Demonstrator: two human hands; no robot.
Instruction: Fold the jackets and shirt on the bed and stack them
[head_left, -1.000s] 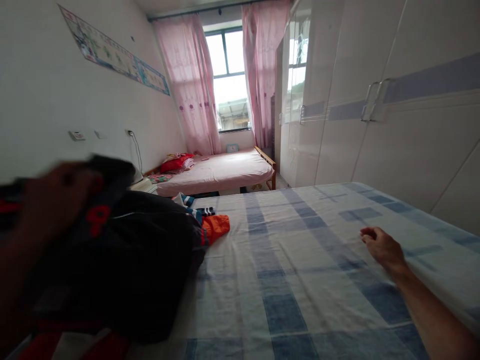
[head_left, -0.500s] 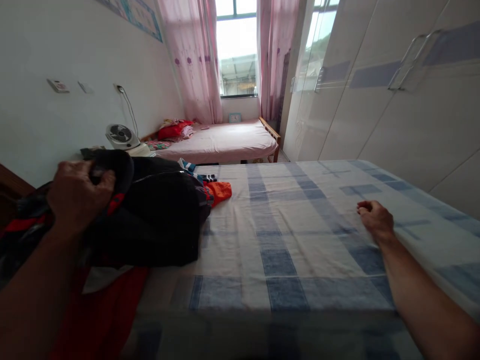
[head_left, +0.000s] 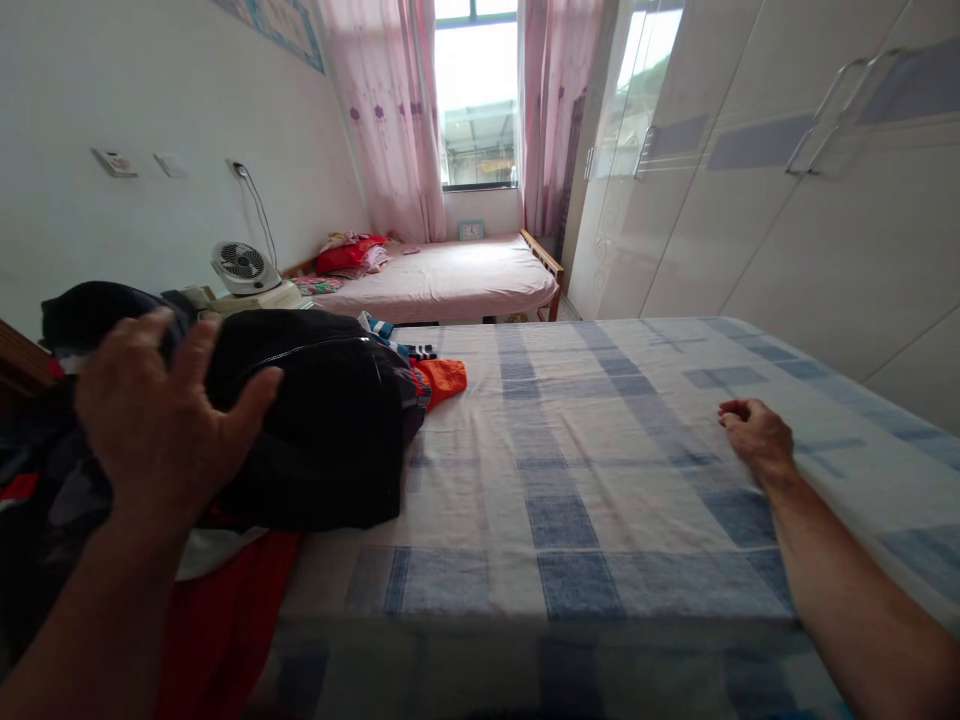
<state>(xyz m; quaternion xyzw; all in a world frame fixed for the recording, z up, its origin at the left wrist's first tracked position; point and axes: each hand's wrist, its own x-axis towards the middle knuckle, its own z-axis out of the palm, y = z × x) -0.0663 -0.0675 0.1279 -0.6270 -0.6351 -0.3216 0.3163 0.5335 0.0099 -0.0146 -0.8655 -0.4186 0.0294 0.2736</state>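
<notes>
My left hand (head_left: 161, 420) is open with fingers spread, over a heap of clothes at the left of the bed. A black garment with a zip (head_left: 322, 420) lies beside and partly behind it. Whether the fingertips touch the cloth I cannot tell. From the heap's right side sticks out an orange piece of clothing (head_left: 442, 382), and red cloth (head_left: 232, 620) hangs over the front edge. On the right, my right hand (head_left: 757, 438) is closed with fingers curled, at the blue-and-white patterned bed sheet (head_left: 480, 500). Nothing shows in it.
Behind stands a second bed with a pink sheet (head_left: 450, 280), red cloth (head_left: 349, 255) piled at its left. A small fan (head_left: 245, 265) sits on a stand by the left wall. White wardrobe doors (head_left: 787, 230) run along the right side.
My left hand has let go of the dark cloth it gripped and spread its fingers. That cloth now lies further left on the heap. My right hand has stayed nearly still.
</notes>
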